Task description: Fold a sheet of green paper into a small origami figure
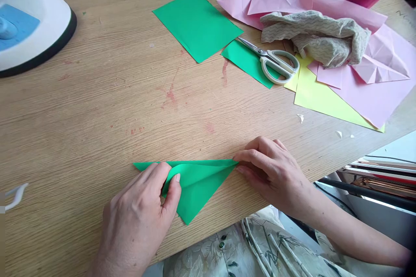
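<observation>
Green folded paper (pixel 198 181), between both grips

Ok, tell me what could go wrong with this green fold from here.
1. The left hand bows a flap of the green paper upward; pressed unevenly, it may crease crooked.
2. The right hand holds only the right tip, so layers might slip apart.
3. Its lower point lies near the table edge and could slide off.

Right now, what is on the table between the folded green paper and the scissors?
Nothing lies there. In the head view, only bare wooden table with a faint red smudge stretches from the folded green paper to the scissors.
</observation>
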Available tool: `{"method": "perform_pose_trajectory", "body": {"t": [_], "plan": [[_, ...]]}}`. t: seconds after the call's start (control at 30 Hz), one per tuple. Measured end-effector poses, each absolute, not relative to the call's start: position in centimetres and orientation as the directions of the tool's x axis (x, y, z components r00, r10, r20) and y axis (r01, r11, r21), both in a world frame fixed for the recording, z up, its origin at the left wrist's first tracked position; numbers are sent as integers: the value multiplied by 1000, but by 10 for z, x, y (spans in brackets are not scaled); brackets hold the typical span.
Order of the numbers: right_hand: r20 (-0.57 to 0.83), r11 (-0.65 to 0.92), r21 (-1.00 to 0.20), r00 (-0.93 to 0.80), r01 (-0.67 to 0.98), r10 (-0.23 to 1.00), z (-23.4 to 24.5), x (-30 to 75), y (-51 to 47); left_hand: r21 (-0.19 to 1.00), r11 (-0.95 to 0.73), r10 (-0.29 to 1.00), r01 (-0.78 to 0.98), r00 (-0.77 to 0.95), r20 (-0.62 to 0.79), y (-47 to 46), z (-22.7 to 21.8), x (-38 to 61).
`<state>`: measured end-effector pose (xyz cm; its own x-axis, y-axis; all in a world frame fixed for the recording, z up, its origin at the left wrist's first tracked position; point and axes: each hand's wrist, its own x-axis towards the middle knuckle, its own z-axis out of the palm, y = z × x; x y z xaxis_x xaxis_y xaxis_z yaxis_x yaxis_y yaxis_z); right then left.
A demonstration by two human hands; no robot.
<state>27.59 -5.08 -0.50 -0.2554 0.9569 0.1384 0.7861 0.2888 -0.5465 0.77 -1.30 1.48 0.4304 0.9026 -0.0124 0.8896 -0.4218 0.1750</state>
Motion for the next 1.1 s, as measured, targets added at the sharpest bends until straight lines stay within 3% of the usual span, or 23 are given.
{"method": "perform_pose_trajectory", "body": {"t": [0.23,0.47,0.57,0.87,1.1], "plan": [[156,485,-533,-483,694,862,-4,295,-37,172,-427,900,888,436,-15,-16,16,7],[120,722,-240,-718,649,686,-2,325,-33,167,-416,906,894,424,-9,-18,15,8],[109,771,-170,-766,614,634,0,331,-30,165,-411,909,897,416,-1,-18,16,9],[130,812,-188,-806,553,578,-4,342,-24,261,-363,931,894,362,56,-20,9,7],[165,764,-301,-758,570,631,-10,342,-27,268,-402,914,875,369,166,-20,3,11]]}}
